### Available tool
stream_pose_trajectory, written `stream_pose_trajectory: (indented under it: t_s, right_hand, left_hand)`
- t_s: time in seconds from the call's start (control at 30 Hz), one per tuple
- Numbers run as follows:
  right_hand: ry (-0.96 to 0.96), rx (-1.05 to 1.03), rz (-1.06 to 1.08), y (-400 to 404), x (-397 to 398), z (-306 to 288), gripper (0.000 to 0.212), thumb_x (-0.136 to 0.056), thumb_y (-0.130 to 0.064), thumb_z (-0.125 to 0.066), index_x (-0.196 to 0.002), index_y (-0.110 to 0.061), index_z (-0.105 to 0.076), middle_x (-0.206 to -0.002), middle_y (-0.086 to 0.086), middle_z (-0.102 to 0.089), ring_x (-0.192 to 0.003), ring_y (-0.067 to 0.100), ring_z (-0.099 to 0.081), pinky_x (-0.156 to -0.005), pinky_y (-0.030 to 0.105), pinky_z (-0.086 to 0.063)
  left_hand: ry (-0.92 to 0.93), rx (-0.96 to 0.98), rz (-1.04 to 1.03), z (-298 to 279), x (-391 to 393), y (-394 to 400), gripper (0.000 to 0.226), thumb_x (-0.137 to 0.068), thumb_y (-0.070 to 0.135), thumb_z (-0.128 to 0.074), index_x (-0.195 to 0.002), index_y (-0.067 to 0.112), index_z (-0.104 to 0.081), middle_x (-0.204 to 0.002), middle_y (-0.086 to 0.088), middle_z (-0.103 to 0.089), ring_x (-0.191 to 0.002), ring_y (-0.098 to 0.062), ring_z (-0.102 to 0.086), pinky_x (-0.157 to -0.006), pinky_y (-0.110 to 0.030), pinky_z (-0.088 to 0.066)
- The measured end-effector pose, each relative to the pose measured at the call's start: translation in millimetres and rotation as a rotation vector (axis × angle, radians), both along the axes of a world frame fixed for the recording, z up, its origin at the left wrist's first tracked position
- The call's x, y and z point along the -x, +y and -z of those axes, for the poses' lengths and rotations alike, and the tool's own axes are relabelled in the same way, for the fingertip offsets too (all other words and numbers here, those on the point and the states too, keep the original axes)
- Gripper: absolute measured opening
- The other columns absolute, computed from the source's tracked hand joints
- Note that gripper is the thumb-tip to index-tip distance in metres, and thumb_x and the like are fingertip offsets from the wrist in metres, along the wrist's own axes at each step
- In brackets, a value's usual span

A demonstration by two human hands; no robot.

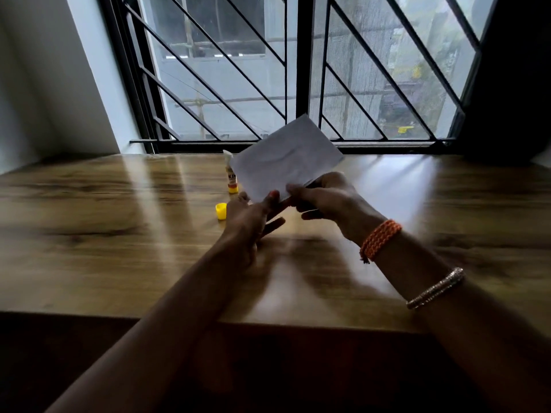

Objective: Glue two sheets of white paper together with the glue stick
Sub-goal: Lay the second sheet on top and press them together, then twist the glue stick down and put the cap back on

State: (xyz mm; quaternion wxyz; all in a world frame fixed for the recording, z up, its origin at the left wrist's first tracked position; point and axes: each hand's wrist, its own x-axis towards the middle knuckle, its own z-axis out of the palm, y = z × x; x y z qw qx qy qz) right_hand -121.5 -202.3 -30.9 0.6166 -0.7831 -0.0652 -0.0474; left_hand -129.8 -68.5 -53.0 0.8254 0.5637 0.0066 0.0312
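Two bare forearms reach out from the camera over the wooden table (pixel 104 234), the right one wearing an orange braided band (pixel 380 241) and a glittering bangle (pixel 435 289). Beyond them, the right hand (pixel 325 198) pinches the near edge of the white paper (pixel 287 162), fingers curled round it, so that it stands lifted and tilted well off the table, probably to check that the edges line up. Whether one sheet or two pressed together is held there I cannot tell. Beside it, the left hand (pixel 253 216) is fairly wide, its fingers straight, with fingertips touching the paper's lower corner, seemingly steadying or smoothing it. Just left of that hand lies the yellow cap (pixel 221 211), off the stick. Behind the cap the glue stick (pixel 232 177) stands upright and uncapped, partly hidden by the paper, kept within reach in case more glue is needed. Farthest away is the barred window (pixel 298 70).
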Motion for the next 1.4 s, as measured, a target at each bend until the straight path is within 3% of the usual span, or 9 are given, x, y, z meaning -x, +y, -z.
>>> stream_pose_trajectory:
  t_s: [0.17,0.27,0.47,0.7,0.87,1.0,1.17,1.27,1.4]
  right_hand:
    - [-0.08,-0.132,0.291,-19.9,-10.5,-7.4,0.019,-0.089,-0.014,-0.06,-0.07,-0.011,-0.061,-0.078,0.011,-0.068,-0.066,0.02,-0.067,-0.053,0.029,-0.057]
    - [-0.155,-0.125,0.502,-40.9,-21.3,-12.7,0.02,-0.092,-0.016,-0.052,-0.076,-0.011,-0.064,-0.091,0.017,-0.07,-0.085,0.032,-0.068,-0.071,0.044,-0.059]
    - [-0.191,0.41,0.524,-54.3,-16.7,-6.5,0.04,-0.091,-0.032,-0.053,-0.122,-0.009,-0.045,-0.117,0.022,-0.062,-0.104,0.035,-0.059,-0.084,0.034,-0.043]
    - [-0.226,0.963,0.661,-75.7,21.7,-10.2,0.03,-0.083,-0.026,-0.054,-0.109,-0.01,-0.058,-0.118,0.02,-0.057,-0.108,0.041,-0.054,-0.085,0.038,-0.041]
    - [0.011,1.113,0.542,-76.5,25.4,-10.0,0.029,-0.083,-0.022,-0.055,-0.107,-0.008,-0.059,-0.116,0.018,-0.057,-0.104,0.038,-0.057,-0.074,0.033,-0.037]
    - [0.014,1.183,0.504,-58.7,17.3,-12.7,0.02,-0.084,-0.02,-0.054,-0.1,-0.008,-0.059,-0.098,0.013,-0.055,-0.093,0.034,-0.056,-0.076,0.035,-0.038]
    - [-0.129,1.155,0.336,-20.6,-10.2,-21.3,0.02,-0.08,-0.015,-0.054,-0.064,-0.01,-0.044,-0.062,0.001,-0.04,-0.06,0.023,-0.045,-0.067,0.032,-0.037]
    - [-0.298,1.08,0.262,8.2,-33.5,-23.5,0.02,-0.078,-0.015,-0.056,-0.062,-0.011,-0.045,-0.061,0.005,-0.048,-0.06,0.027,-0.051,-0.064,0.034,-0.045]
    - [-0.418,1.063,0.212,36.6,-60.5,-19.8,0.01,-0.081,-0.019,-0.056,-0.082,-0.012,-0.062,-0.079,0.012,-0.065,-0.074,0.03,-0.062,-0.09,0.046,-0.049]
  left_hand:
    - [-0.052,-0.201,-0.005,-0.4,4.0,1.4,0.032,-0.087,0.016,-0.061,-0.116,0.012,-0.05,-0.08,-0.006,-0.069,-0.059,-0.005,-0.069,-0.045,-0.02,-0.053]
    - [-0.101,-0.381,0.034,3.9,8.9,1.5,0.031,-0.086,0.015,-0.061,-0.113,0.014,-0.046,-0.079,-0.006,-0.069,-0.057,-0.006,-0.069,-0.044,-0.022,-0.048]
    - [-0.16,-0.504,0.236,3.1,24.0,-16.6,0.041,-0.087,0.009,-0.059,-0.117,0.006,-0.032,-0.062,-0.005,-0.07,-0.047,-0.011,-0.064,-0.035,-0.02,-0.041]
    - [-0.052,-0.708,0.414,-1.8,38.1,-44.4,0.07,-0.086,0.007,-0.057,-0.135,-0.003,-0.008,-0.046,-0.004,-0.066,-0.041,-0.018,-0.063,-0.039,-0.031,-0.054]
    - [-0.006,-1.103,0.439,-14.9,37.6,-46.8,0.049,-0.089,0.038,-0.054,-0.109,-0.006,-0.045,-0.053,-0.01,-0.062,-0.036,-0.018,-0.057,-0.041,-0.024,-0.049]
    - [-0.139,-1.481,0.199,-17.7,36.5,-25.4,0.042,-0.093,0.049,-0.035,-0.094,0.012,-0.055,-0.071,-0.007,-0.071,-0.063,-0.022,-0.066,-0.075,-0.037,-0.055]
    - [-0.409,-1.49,-0.224,-21.9,20.6,14.5,0.024,-0.091,0.036,-0.04,-0.097,0.023,-0.06,-0.087,-0.001,-0.071,-0.095,-0.023,-0.062,-0.088,-0.038,-0.037]
    - [-0.283,-1.413,-0.367,-25.2,-9.5,38.8,0.016,-0.088,0.035,-0.048,-0.097,0.023,-0.055,-0.1,0.001,-0.068,-0.103,-0.026,-0.057,-0.081,-0.036,-0.024]
    - [-0.009,-1.354,-0.336,-20.0,-59.3,68.5,0.06,-0.083,0.046,-0.057,-0.128,0.013,-0.038,-0.135,-0.012,-0.048,-0.126,-0.033,-0.04,-0.102,-0.046,-0.032]
